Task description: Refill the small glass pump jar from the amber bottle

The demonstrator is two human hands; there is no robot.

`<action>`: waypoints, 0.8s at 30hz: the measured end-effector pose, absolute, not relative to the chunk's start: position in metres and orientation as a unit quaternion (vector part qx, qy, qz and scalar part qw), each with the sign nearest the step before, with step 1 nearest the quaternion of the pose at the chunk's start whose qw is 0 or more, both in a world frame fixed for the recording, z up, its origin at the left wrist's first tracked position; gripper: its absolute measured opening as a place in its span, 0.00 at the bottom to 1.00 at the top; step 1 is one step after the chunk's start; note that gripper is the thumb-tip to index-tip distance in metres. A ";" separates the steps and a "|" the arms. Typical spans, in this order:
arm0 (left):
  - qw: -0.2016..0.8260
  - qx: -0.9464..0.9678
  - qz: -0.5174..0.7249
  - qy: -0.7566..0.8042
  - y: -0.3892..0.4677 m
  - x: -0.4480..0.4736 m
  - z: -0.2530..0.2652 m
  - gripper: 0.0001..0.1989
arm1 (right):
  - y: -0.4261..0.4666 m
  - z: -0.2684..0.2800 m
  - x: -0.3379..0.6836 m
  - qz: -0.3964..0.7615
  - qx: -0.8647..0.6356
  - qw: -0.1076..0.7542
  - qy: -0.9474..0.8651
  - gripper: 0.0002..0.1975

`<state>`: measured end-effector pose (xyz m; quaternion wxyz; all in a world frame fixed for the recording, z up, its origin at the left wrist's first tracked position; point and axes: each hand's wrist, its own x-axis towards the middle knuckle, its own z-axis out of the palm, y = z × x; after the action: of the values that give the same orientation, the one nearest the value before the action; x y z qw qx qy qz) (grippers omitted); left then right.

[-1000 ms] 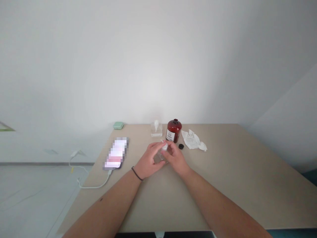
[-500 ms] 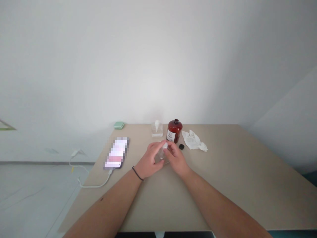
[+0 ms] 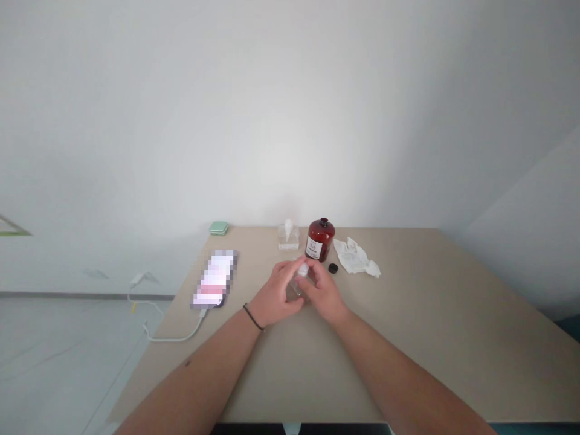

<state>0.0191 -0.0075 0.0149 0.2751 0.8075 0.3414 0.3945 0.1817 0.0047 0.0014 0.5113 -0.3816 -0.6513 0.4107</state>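
My L hand (image 3: pixel 276 297) is clamped round the clear bottle (image 3: pixel 294 290), lower ctr of frame; my R hand (image 3: pixel 328 295) has fingers pinched on its white cap (image 3: pixel 303 269). Brown bottle (image 3: pixel 324 239) stands just above, nr black cap (image 3: pixel 333 268).

Phone (image 3: pixel 214 278) far L, btl (image 3: pixel 320 237) behind R hand (image 3: pixel 324 294), tissue (image 3: pixel 356 258) R of btl.

A plain white wall (image 3: pixel 290 103) fills the upper part of the view. The light on it is soft, brightest near the middle, and it becomes greyer toward the corners. On the right, another pale surface (image 3: pixel 539 193) meets it along a slanting line. The beige desk (image 3: pixel 462 338) has its far edge at the wall. At left, a grey skirting strip (image 3: pixel 58 296) borders the pale floor (image 3: pixel 49 368), which shows thin lines.
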 end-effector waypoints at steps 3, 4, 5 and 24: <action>0.278 0.807 0.397 0.337 -0.008 0.019 0.015 0.44 | 0.005 0.000 0.182 0.413 -0.387 0.512 -0.646 0.14; 0.275 0.808 0.398 0.336 -0.008 0.019 0.016 0.44 | 0.004 0.000 0.182 0.412 -0.383 0.514 -0.647 0.14; 0.272 0.809 0.400 0.335 -0.008 0.019 0.016 0.44 | 0.004 0.000 0.182 0.411 -0.378 0.517 -0.649 0.14; 0.271 0.804 0.408 0.338 -0.007 0.019 0.014 0.46 | 0.007 0.001 0.184 0.417 -0.387 0.527 -0.631 0.14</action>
<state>0.0194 -0.0074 0.0135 0.2706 0.8041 0.3378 0.4076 0.1836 0.0073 0.0006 0.5270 -0.3874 -0.6309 0.4173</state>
